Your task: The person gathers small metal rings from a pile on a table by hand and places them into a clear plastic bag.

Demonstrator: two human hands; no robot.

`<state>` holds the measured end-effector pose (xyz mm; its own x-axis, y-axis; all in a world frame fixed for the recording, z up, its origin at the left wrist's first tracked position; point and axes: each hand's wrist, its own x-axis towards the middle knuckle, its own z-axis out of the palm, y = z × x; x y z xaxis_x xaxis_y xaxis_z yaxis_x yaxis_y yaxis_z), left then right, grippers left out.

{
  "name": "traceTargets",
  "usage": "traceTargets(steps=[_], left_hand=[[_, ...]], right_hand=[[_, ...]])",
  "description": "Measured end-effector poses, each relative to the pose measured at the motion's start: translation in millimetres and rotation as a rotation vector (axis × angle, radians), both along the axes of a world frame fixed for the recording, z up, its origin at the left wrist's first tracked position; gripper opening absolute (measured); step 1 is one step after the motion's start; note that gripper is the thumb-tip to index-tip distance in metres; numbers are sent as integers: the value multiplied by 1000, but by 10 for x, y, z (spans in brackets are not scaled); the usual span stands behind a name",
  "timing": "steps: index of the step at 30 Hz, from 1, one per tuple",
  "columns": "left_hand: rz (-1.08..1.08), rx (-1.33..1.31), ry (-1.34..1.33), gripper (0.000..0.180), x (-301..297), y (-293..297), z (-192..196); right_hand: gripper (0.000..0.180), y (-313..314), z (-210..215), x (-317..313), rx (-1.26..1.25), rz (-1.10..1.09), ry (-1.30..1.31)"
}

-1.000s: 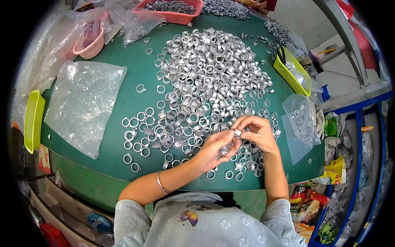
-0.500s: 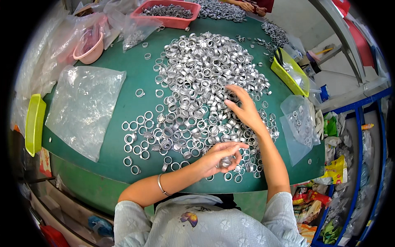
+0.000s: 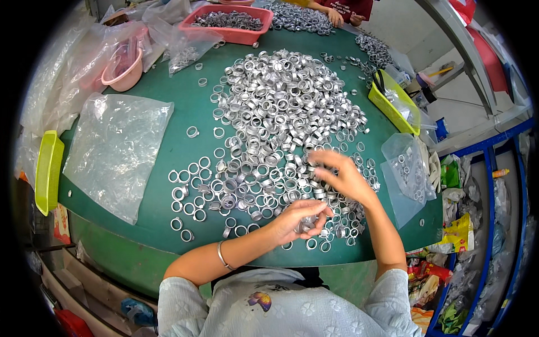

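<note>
A large heap of silver metal rings (image 3: 286, 95) covers the middle of the green table (image 3: 168, 247), many with a small tab on the side. Near the front edge my left hand (image 3: 303, 218) is curled, palm turned up, around one or more of these metal rings (image 3: 306, 225); how many is hidden by the fingers. My right hand (image 3: 339, 174) hovers over the right side of the heap, just beyond the left one. Its fingers are apart and slightly blurred, and I see nothing between them. Loose rings (image 3: 188, 191) lie scattered to the left of my hands.
A clear plastic bag (image 3: 120, 151) lies flat at left, beside a yellow-green basket (image 3: 47, 171). At the back stands a red tub (image 3: 247, 36) of small parts. Another yellow-green basket (image 3: 407, 117) and a bag with rings (image 3: 404, 168) sit right. A co-worker's hand (image 3: 335, 18) shows far back.
My right hand has drawn back toward me, away from the higher part of the heap and closer to my left hand. My left hand stays nearly in place, still curled round the rings.
</note>
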<state>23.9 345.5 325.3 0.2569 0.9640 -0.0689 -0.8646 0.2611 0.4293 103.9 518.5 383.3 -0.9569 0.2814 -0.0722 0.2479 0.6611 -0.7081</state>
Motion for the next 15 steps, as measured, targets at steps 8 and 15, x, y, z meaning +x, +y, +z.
traceTargets(steps=[8, 15], left_hand=[[-3, 15, 8, 29, -5, 34, 4], [-18, 69, 52, 30, 2, 16, 27]], right_hand=[[68, 15, -563, -417, 556, -89, 157], [40, -297, -346, 29, 408, 223, 97]])
